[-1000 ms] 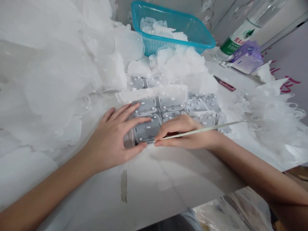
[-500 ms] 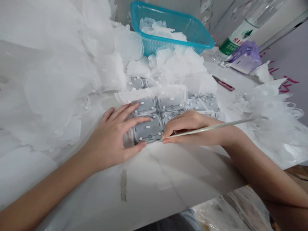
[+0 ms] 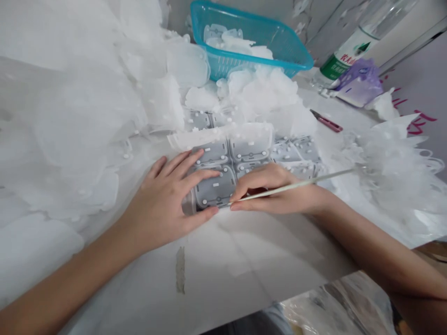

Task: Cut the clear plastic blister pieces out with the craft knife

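A grey mould-like plate (image 3: 215, 188) with rounded-square panels lies on the table before me, dotted with small white studs and dark slots. My left hand (image 3: 167, 197) rests at its left side with the fingers spread. The index fingertip touches the near panel and the thumb lies along the front edge. My right hand (image 3: 267, 188) pinches a thin pale strip (image 3: 295, 185) at that same edge, just right of my left thumb. From the fingertips the strip runs back over the right wrist. A translucent white sheet (image 3: 249, 137) lies folded back across the farther panels.
Heaps of translucent white pieces (image 3: 80, 107) cover the left side. A blue basket (image 3: 251, 58) with similar pieces stands behind. To the right are a red-handled cutter (image 3: 328, 122), a bottle (image 3: 344, 58), a purple packet (image 3: 361, 81) and a pile of clear scraps (image 3: 394, 172).
My right hand has moved slightly left along the plate's front edge with the strip in its fingers. My left hand has hardly moved; its thumb reaches slightly farther right.
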Available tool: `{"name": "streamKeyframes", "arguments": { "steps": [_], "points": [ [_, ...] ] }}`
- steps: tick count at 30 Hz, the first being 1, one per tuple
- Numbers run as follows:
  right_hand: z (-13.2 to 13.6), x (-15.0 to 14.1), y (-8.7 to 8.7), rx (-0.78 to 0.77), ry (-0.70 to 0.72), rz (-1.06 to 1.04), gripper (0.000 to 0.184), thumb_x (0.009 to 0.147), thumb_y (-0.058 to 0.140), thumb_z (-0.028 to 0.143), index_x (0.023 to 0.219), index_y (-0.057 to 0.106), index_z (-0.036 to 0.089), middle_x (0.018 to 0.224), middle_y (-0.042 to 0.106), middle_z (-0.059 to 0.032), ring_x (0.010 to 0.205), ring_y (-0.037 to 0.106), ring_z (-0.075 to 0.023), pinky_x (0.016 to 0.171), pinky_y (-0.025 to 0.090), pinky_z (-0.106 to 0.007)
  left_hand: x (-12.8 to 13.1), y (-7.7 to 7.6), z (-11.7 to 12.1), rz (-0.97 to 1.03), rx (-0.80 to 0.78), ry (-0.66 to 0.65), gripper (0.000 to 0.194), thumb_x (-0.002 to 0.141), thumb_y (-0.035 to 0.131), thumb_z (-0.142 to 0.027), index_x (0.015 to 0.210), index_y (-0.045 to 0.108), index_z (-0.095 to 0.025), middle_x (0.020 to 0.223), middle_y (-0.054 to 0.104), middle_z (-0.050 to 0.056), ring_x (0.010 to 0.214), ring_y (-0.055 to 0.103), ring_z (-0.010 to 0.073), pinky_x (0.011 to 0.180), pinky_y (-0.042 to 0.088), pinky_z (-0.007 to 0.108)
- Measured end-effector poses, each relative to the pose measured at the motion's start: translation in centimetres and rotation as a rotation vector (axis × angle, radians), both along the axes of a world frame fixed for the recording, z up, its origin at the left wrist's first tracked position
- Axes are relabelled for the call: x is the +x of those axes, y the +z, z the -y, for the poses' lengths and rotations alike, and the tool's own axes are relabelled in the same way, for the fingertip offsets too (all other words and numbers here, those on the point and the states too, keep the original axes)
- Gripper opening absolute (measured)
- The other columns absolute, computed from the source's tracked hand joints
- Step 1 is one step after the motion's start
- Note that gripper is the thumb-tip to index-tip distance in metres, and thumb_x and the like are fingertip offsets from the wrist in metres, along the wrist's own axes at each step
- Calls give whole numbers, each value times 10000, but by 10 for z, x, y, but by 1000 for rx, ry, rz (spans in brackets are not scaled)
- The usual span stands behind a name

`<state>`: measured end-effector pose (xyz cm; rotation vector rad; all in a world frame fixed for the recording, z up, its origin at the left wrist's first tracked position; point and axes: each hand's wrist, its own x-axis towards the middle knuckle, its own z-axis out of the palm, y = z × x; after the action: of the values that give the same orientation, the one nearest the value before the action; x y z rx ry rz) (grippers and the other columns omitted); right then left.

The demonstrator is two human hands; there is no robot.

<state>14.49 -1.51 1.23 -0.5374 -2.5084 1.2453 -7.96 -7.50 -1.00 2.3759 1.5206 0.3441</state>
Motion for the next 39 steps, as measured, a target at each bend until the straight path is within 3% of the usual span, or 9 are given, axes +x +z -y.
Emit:
{"name": "streamKeyframes", "arguments": {
  "steps": [7,15,18,21,23,27,31,39],
  "points": [
    [-1,0,6,31,74,46,149,899,581,237,806,636,134,651,583,12,563,507,-48,536,358,-159,0,-3,-1,-4,1,1,516,822,498,-577,1272,525,-325,1539,307,25,1404,278,318,1096,236,569],
    [-11,14,25,-86,88,263,178,901,559,252,790,635,136,707,622,0,610,540,-65,553,374,-176,-3,-1,-1,-20,14,-7,539,815,514,-581,1291,518,-327,1539,305,45,1400,287,323,1075,264,582],
    [-7,12,21,-138,-41,166,151,866,595,232,748,601,138,619,575,21,535,487,-56,488,350,-174,-1,1,5,-22,125,-59,454,866,492,-466,1276,542,-279,1533,314,73,1406,271,325,1074,241,595],
    [-3,4,13,-212,-346,-9,145,829,627,228,724,556,159,554,529,40,476,461,-62,438,350,-184,1,1,10,-48,210,-237,424,926,428,-347,1337,493,-264,1527,331,66,1394,313,276,1099,209,545],
    [1,-3,9,-248,-560,-76,155,808,639,224,708,531,177,539,540,38,459,493,-79,430,382,-197,3,-1,12,-74,198,-319,459,948,403,-361,1397,425,-269,1516,353,62,1356,381,248,1085,248,499],
    [11,-13,0,-314,-801,-103,209,801,613,198,644,475,201,500,568,21,421,553,-120,415,440,-231,3,-4,12,-88,183,-286,443,946,396,-428,1359,480,-291,1459,449,48,1265,468,266,975,353,481],
    [21,-16,-6,-186,-821,-93,211,804,594,183,631,475,208,497,568,15,402,528,-119,383,402,-235,3,-3,12,-79,183,-280,426,924,430,-446,1308,538,-296,1422,488,58,1162,519,294,870,413,464],
    [25,-20,-9,148,-786,-27,219,829,559,173,631,467,196,491,500,27,427,444,-90,425,328,-222,10,0,11,-68,135,-225,412,881,466,-436,1270,563,-342,1460,443,37,1166,491,322,849,421,489]
  ]
}}
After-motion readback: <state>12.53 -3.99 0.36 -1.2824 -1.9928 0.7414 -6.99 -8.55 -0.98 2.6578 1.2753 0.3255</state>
